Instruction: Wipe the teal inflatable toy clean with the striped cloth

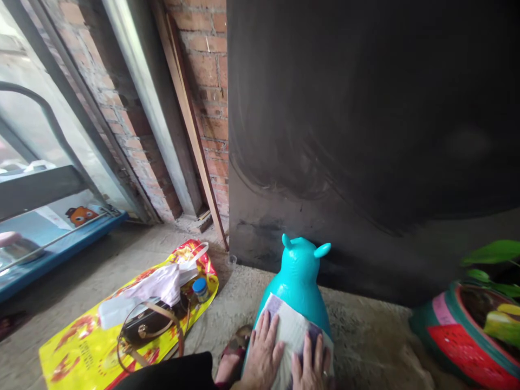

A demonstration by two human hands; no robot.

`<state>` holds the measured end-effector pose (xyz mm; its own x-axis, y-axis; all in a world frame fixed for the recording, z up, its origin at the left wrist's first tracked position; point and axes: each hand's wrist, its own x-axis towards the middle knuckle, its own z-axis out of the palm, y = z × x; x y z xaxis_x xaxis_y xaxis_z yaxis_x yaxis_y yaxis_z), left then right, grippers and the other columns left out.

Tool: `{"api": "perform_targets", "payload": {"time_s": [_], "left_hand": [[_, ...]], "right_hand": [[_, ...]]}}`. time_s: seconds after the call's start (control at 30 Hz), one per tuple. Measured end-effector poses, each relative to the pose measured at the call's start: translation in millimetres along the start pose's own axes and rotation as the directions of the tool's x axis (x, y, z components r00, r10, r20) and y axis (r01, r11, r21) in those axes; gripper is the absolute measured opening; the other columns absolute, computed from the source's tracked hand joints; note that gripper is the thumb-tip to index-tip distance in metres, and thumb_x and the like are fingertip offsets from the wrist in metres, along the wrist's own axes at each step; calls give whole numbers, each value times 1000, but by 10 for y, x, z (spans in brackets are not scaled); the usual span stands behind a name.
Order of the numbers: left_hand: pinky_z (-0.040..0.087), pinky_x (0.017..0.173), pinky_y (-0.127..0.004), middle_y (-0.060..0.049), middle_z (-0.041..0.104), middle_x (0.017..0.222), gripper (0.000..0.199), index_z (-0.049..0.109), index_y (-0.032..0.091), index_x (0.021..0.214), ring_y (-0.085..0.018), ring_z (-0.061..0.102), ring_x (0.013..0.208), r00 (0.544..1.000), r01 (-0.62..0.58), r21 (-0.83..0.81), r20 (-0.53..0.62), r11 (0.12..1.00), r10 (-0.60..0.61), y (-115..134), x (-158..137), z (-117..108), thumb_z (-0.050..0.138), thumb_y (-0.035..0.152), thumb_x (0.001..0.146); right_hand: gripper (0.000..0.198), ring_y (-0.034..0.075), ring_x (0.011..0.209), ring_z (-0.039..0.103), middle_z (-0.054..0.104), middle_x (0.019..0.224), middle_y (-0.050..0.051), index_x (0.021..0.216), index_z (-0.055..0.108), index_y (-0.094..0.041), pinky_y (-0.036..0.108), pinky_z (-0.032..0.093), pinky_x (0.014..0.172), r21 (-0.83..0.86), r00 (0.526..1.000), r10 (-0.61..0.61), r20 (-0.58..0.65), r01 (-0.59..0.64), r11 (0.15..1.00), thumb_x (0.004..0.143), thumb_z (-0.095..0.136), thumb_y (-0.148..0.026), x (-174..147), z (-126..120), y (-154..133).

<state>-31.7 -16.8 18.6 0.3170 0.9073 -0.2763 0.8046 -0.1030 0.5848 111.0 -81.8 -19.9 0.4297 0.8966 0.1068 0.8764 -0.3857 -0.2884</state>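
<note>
The glossy turquoise animal-shaped figure (299, 273) stands on the floor directly in front of me, at the lower middle of the view. Its long axis runs from my body away toward the dark board (345, 135). The eared head is at the far end, near the board; one ear points up, the other out to the right. The broad body widens toward me.

A white-and-purple cloth (290, 325) lies over the near part of the body. My left hand (265, 346) rests palm down on the cloth, fingers extended, thumb apart. My right hand (311, 363) lies beside it, also palm down, fingers extended. Neither hand is closed around anything.

The floor (365, 346) is rough, grey and stained. To the left, a yellow printed sheet (89, 352) carries a dark handbag (140, 327) and a blue-lidded jar (200, 290). Beyond it is a blue trolley (40, 262). A wooden strip (195, 130) leans beside the brick wall (203, 65). A painted planter (471, 341) stands at right.
</note>
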Motion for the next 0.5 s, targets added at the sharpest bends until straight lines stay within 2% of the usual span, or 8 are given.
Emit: {"api": "perform_targets", "payload": {"time_s": [0.1, 0.3, 0.4, 0.5], "left_hand": [[15, 120, -46, -3, 0, 159, 60, 18, 24, 149, -22, -1, 147, 1000, 17, -24, 10, 1000, -17, 37, 204, -59, 27, 45, 93], [11, 121, -38, -1, 2, 160, 63, 14, 20, 150, -18, -2, 147, 997, 71, -65, 14, 995, -70, 130, 698, -197, 25, 45, 93], [11, 121, -36, -1, 3, 160, 64, 13, 19, 150, -17, -1, 147, 997, 75, -73, 8, 995, -74, 157, 790, -216, 25, 44, 92], [14, 120, -39, -2, 7, 160, 63, 15, 19, 149, -18, 2, 147, 997, 75, -88, -3, 993, -76, 178, 715, -213, 24, 44, 92]], "right_hand": [[59, 49, 131, 34, 29, 150, 22, 139, 44, -17, 74, 41, 80, -78, 999, -19, -45, 15, 997, 93, 22, -46, 238, 11, -132], [57, 41, 141, 16, 12, 157, 14, 146, 30, -21, 71, 35, 93, -217, 1000, -11, 5, 12, 976, 96, 17, -44, 770, 13, -359], [53, 38, 142, 11, 10, 158, 12, 147, 27, -23, 69, 35, 96, -279, 1000, 19, 17, -13, 960, 97, 20, -41, 871, -16, -417], [52, 39, 141, 18, 16, 157, 12, 146, 29, -25, 68, 38, 93, -326, 999, 27, 28, -17, 945, 96, 27, -42, 792, -30, -441]]}}
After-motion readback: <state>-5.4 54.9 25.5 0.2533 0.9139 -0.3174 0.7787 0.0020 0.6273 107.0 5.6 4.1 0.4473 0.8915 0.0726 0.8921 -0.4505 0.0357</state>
